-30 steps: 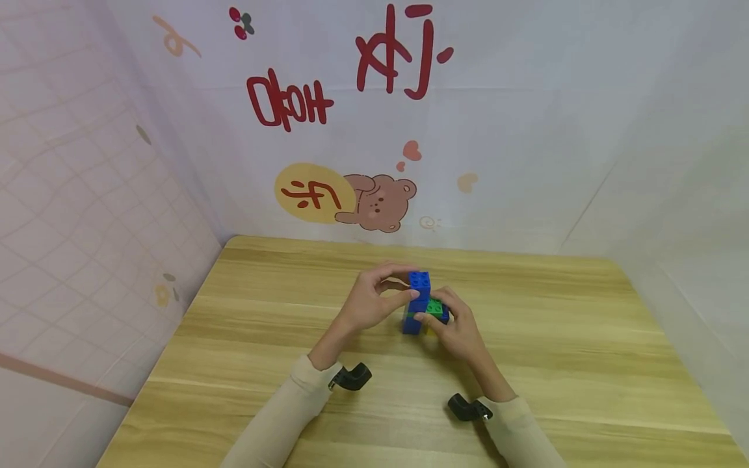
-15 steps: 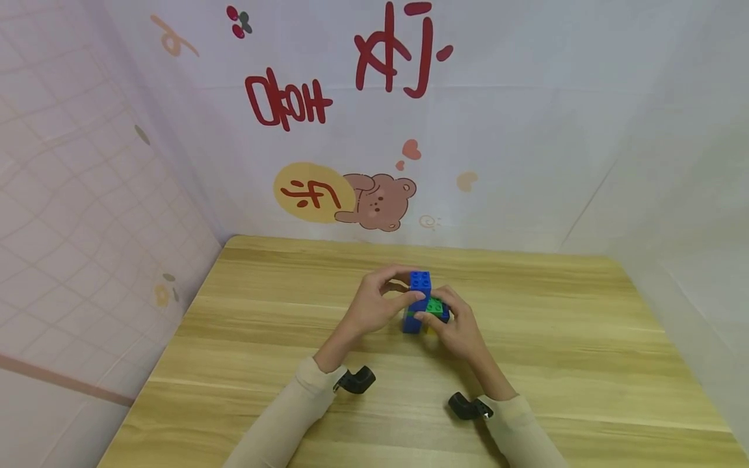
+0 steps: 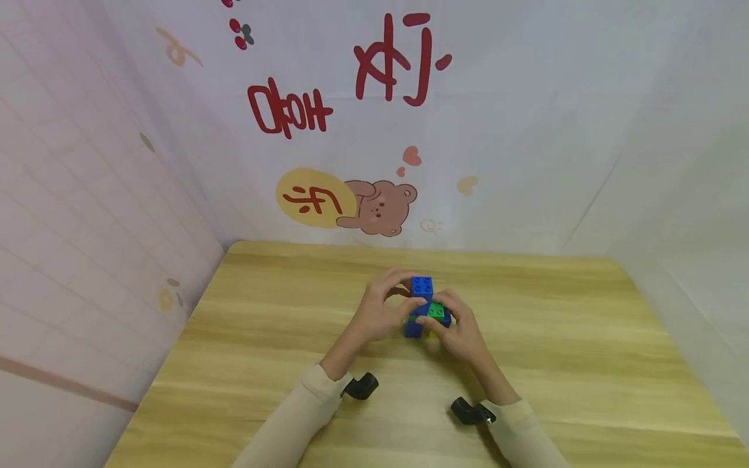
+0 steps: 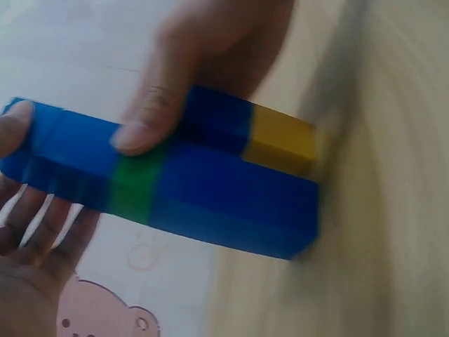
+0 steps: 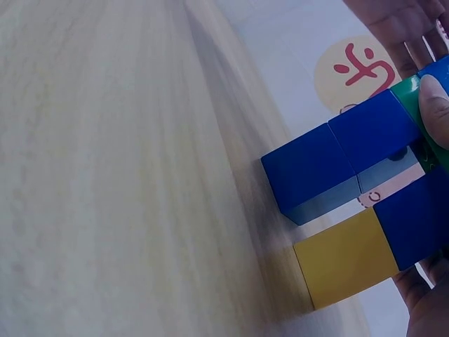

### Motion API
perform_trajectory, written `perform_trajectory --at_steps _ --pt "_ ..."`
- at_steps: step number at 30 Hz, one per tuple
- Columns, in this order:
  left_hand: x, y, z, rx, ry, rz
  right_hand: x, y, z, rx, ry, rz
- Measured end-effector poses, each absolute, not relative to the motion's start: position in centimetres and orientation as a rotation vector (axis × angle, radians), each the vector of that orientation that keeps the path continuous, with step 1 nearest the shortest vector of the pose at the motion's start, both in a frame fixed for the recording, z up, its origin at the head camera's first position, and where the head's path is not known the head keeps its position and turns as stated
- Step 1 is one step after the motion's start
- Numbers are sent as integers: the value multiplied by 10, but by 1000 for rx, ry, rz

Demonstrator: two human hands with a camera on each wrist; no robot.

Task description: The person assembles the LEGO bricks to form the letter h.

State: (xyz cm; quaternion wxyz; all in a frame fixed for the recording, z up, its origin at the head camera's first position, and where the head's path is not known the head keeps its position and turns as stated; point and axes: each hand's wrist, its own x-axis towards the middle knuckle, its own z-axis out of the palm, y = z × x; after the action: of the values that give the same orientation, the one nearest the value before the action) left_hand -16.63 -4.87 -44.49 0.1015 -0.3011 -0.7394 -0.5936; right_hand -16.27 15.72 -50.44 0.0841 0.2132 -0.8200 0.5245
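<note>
Block structure of toy building bricks stands upright on the table: a tall column with a blue brick (image 3: 422, 286) on top, blue bricks below, and a green brick (image 3: 435, 311) bridging to a shorter column. In the right wrist view that shorter column has a blue brick (image 5: 415, 219) over a yellow brick (image 5: 347, 260). My left hand (image 3: 379, 314) pinches the upper blue part, thumb in front, fingers behind. My right hand (image 3: 465, 333) grips the structure around the green brick, its thumb lying on the green layer in the left wrist view. Some fingertips are hidden behind the bricks.
The wooden table (image 3: 263, 312) extends around both hands. A white wall sheet (image 3: 526, 130) with red characters and a printed bear (image 3: 383, 208) rises behind it. Black wrist mounts (image 3: 361, 387) sit at both cuffs.
My left wrist has shifted slightly right, with the thumb still against the upper blue bricks. The right hand keeps its grip. The head view has tilted a little.
</note>
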Motion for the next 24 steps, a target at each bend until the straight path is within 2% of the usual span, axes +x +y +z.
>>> perform_trajectory --at_steps 9,24 --pt "-162 -40 -465 -837 -2124 -1735 -160 159 -507 603 -2475 1562" --pt "-159 -53 -489 -698 -2261 -2002 -161 158 -508 642 -2526 1512"
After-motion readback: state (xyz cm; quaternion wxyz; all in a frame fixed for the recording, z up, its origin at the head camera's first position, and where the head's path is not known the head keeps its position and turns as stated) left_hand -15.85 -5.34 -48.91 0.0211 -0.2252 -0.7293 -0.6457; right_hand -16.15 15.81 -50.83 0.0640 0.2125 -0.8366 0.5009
